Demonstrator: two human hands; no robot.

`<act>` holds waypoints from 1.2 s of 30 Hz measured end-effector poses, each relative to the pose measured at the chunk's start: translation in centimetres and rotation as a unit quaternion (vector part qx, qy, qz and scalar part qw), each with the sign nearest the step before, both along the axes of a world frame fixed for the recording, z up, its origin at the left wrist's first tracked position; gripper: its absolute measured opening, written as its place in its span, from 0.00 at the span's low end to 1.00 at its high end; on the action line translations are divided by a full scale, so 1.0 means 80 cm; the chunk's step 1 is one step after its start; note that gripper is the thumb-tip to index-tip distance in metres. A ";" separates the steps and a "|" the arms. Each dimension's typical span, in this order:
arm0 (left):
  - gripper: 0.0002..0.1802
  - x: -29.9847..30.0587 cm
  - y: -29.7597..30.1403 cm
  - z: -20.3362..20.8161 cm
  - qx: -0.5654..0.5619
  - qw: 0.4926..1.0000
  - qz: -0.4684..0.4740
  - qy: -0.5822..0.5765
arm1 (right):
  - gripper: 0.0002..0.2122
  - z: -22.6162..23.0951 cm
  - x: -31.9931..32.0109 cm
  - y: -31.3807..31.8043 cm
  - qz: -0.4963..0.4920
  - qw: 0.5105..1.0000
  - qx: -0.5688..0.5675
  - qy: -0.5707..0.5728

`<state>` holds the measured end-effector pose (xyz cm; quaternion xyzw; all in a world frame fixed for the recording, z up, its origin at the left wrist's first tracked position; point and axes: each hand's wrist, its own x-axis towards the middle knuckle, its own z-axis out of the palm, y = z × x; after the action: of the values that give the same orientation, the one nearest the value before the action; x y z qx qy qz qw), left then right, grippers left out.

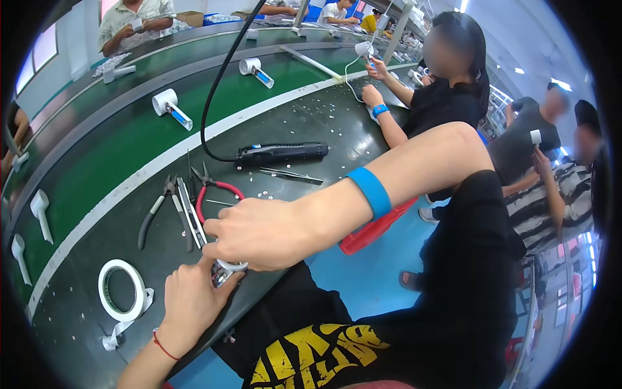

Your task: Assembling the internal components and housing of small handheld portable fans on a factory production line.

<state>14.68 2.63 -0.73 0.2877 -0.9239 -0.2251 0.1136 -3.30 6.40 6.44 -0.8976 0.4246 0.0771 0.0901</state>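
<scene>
At the near edge of the dark green bench, my left hand (189, 299) is closed with thumb and fingers on a small white round-rimmed device part (225, 274). Metallic or clear pieces show inside it; most of it is hidden by my hands. My right hand (256, 232) reaches over from the right, fingers curled down onto the same part. Just beyond my hands lie red-handled cutters (203, 193), grey-handled pliers (153, 217) and a slim silvery tool (193, 217). A roll of white tape (103, 295) sits left of my left hand, its end peeled loose.
A black corded electric screwdriver (282, 153) and tweezers (291, 176) lie farther back. Beyond the pale strip, the green conveyor (139, 139) carries white round-headed devices (165, 102) with handles. A co-worker (447, 84) sits close on the right, above a red stool (376, 230). Small scraps dot the bench.
</scene>
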 end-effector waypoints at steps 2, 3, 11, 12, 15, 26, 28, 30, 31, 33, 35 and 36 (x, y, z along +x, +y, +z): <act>0.21 0.000 0.002 0.002 -0.002 1.000 0.007 -0.013 | 0.27 -0.001 0.000 -0.005 0.011 1.000 0.006 0.002; 0.21 0.000 0.001 0.001 -0.002 1.000 0.006 -0.014 | 0.28 -0.001 0.002 -0.009 0.005 1.000 0.009 0.005; 0.23 -0.005 -0.002 0.008 0.004 0.999 0.008 -0.037 | 0.31 0.000 -0.001 -0.035 0.028 0.997 0.071 0.007; 0.23 -0.004 -0.003 0.008 0.002 0.999 0.006 -0.037 | 0.31 0.006 0.000 -0.035 0.026 0.997 0.069 0.007; 0.23 -0.004 -0.003 0.007 0.000 0.999 0.004 -0.051 | 0.29 0.037 0.002 -0.028 0.029 0.997 0.068 0.022; 0.35 0.001 0.005 0.016 -0.135 0.989 0.059 -0.025 | 0.33 0.037 -0.067 0.092 -0.209 0.841 -0.009 -0.499; 0.39 -0.005 0.010 0.027 -0.157 0.985 0.072 -0.029 | 0.33 -0.017 -0.084 0.107 -0.251 0.674 0.066 -0.691; 0.44 -0.010 0.020 0.048 -0.196 0.978 0.063 0.001 | 0.36 -0.054 -0.090 0.116 -0.278 0.579 0.055 -0.765; 0.42 -0.015 0.027 0.065 -0.231 0.971 0.065 0.005 | 0.35 -0.051 -0.087 0.121 -0.284 0.538 0.061 -0.791; 0.39 -0.040 0.028 0.093 -0.218 0.974 0.023 0.063 | 0.34 -0.056 -0.082 0.135 -0.318 0.528 -0.001 -0.788; 0.46 -0.055 0.036 0.116 -0.097 0.984 -0.064 0.132 | 0.33 -0.056 -0.074 0.125 -0.299 0.590 -0.051 -0.748; 0.46 -0.071 0.037 0.117 0.003 0.979 -0.109 0.174 | 0.33 -0.048 -0.071 0.122 -0.302 0.619 -0.073 -0.721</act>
<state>9.00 5.56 8.66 0.1417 -0.9151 -0.2856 0.2469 -8.99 16.14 2.61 -0.4892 0.4746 -0.6582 0.3197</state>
